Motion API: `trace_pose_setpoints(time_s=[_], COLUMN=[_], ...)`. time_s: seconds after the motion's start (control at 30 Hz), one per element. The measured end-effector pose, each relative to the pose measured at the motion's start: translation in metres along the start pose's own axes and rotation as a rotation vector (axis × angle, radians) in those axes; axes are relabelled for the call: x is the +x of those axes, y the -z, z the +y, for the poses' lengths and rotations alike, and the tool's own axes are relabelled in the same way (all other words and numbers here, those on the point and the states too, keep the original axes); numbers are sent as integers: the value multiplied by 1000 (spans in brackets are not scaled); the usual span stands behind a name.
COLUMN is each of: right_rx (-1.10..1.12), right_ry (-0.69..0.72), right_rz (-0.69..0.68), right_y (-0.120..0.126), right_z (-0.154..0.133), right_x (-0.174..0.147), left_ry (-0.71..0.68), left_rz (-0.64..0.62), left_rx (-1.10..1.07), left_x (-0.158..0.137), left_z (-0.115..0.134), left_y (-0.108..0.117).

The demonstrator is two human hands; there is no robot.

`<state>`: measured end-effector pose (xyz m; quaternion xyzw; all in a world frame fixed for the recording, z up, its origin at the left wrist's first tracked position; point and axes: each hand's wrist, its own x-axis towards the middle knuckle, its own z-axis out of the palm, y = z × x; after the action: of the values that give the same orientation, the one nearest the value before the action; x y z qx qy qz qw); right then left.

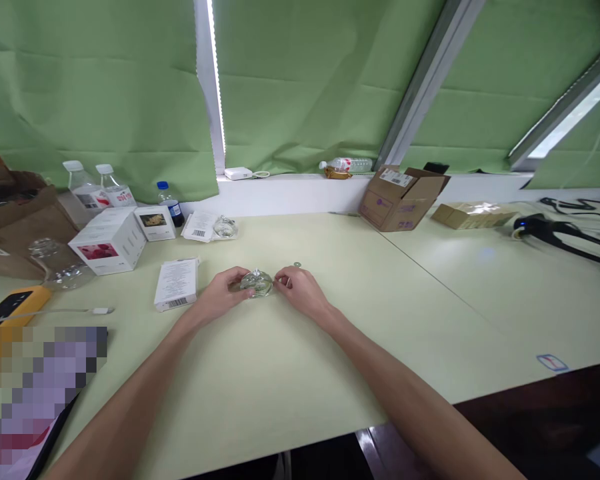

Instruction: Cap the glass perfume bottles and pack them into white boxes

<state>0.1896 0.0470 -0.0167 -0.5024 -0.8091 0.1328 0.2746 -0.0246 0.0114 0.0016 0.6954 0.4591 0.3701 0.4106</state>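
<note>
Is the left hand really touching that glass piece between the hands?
Touching. The head view shows the left hand gripping the left side of the glass piece, thumb across its front.

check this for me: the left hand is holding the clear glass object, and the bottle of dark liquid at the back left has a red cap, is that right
The cap colour is wrong: in the head view, the cap on the bottle of dark liquid is blue. The left hand is indeed holding the clear glass object.
</note>
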Motion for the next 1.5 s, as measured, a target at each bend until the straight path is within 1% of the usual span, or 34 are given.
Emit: trace_pose_setpoints(time_s=[0.17, 0.3, 0.43, 0.67, 0.83, 1.1, 1.33, 1.5], right_rx=[271, 372, 413, 395, 369, 365, 338, 367], right_ry=[102, 196, 223, 266, 259, 280, 299, 296], right_rz=[217, 266, 293, 248, 279, 243, 253, 242], right_y=[8, 14, 16, 13, 12, 9, 10, 10], right_z=[-11, -25, -35, -37, -36, -34, -35, -36], right_x=[-2, -6, -9, -11, -11, -10, -11, -11], left_ry=[7, 6, 2, -16, -13, -5, -13, -7], left_rz=[-18, -27, -19, -37, -38, -51, -33, -39], left_rx=[-31, -33, -12, -3, -24, 6, 1, 16], left_x=[0, 0, -1, -3, -3, -4, -4, -4], left_z=[2, 3, 5, 13, 13, 16, 15, 13], left_y=[-4, -9, -14, -18, -18, -17, -17, -18])
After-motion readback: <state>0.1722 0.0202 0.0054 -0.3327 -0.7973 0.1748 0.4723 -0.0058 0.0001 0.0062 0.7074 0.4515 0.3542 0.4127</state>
